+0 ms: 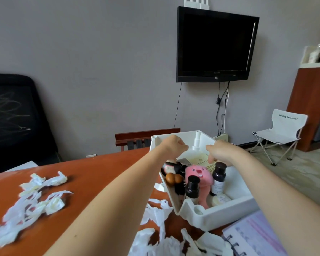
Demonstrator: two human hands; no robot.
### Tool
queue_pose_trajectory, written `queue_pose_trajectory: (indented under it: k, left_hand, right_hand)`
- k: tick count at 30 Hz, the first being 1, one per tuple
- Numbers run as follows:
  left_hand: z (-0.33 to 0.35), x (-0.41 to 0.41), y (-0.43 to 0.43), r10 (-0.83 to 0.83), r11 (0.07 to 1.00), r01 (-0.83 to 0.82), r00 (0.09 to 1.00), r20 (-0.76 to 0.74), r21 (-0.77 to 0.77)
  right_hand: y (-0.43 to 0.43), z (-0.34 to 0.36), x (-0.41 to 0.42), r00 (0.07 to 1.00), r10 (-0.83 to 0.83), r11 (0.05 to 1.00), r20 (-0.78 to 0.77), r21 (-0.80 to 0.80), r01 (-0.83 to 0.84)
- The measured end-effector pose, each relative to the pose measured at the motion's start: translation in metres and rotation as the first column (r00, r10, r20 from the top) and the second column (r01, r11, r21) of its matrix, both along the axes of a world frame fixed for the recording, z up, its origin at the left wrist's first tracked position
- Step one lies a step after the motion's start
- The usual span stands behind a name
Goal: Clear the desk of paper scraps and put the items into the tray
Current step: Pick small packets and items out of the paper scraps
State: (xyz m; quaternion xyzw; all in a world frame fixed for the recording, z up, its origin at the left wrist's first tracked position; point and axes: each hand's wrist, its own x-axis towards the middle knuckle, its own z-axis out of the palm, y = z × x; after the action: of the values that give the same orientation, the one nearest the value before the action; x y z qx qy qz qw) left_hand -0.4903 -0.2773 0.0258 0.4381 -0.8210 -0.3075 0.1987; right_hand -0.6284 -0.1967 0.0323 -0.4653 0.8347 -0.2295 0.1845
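**Both Hands in a Crowded Tray, Torn Paper All Round**

A grey wall fills the background, with a black flat television (216, 45) mounted on it and cables hanging below. A black mesh office chair (13, 117) stands at the far left, a reddish wooden cabinet (310, 108) at the far right, and a white fabric folding chair (279, 133) on the floor in front of the cabinet.

The glossy orange-brown desk (100, 172) stretches across the lower frame. At its right side sits the white plastic tray (220, 213), boxy, with thick rounded walls and small round sockets at its corners. A ring-bound notebook (257, 237) with pale pink pages lies just beside the tray's near corner.

Crumpled white paper scraps (35, 196) lie in a loose heap on the left of the desk, well apart from the tray. More torn strips (170, 233) crowd the near edge, right up against the tray's front wall.

Two bare forearms reach over these strips into the tray. The left hand (174, 145) and right hand (222, 152) hover near its far wall, on either side of a pale pump bottle (197, 143). Both sets of fingers are curled inward; whether they pinch anything cannot be told.

The tray's contents are packed closely: a soft pink plush toy (198, 174) in the middle, two dark-capped bottles (192, 185) beside it, glossy brown rounded pieces (173, 179) at the left wall, and a small round pale jar (220, 199) near the front.
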Motion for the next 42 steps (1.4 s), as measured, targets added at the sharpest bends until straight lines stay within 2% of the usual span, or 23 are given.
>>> queue_pose_trajectory:
  k: [7, 12, 18, 23, 30, 37, 42]
  left_hand:
    - [0.031, 0.025, 0.022, -0.033, 0.997, 0.034, 0.999, 0.016, -0.072]
    - [0.052, 0.053, 0.05, -0.025, 0.987, 0.04, 0.995, 0.098, -0.156]
    - [0.063, 0.106, 0.092, -0.067, 0.973, 0.097, 0.987, 0.143, -0.21]
    - [0.069, 0.165, 0.123, -0.063, 0.967, 0.102, 0.984, 0.168, -0.232]
    - [0.072, 0.263, 0.177, -0.009, 0.987, 0.041, 0.98, 0.2, -0.156]
    - [0.058, 0.362, 0.234, 0.128, 0.985, -0.088, 0.946, 0.297, -0.145]
    - [0.039, 0.424, 0.274, 0.212, 0.976, -0.19, 0.935, 0.283, -0.103]
  right_hand:
    - [0.009, 0.025, 0.022, 0.99, 0.015, 0.999, -0.139, 0.044, -0.009]
    - [0.028, 0.043, 0.043, 0.979, 0.022, 0.998, -0.204, 0.067, -0.009]
    - [0.05, 0.071, 0.09, 0.984, 0.152, 0.988, -0.095, -0.014, -0.154]
    - [0.082, 0.09, 0.148, 0.937, 0.335, 0.942, -0.101, 0.003, -0.336]
    - [0.138, 0.096, 0.241, 0.755, 0.58, 0.812, -0.306, 0.142, -0.566]
    - [0.18, 0.077, 0.313, 0.583, 0.713, 0.693, -0.39, 0.268, -0.669]
    - [0.206, 0.057, 0.356, 0.453, 0.765, 0.622, -0.458, 0.34, -0.706]
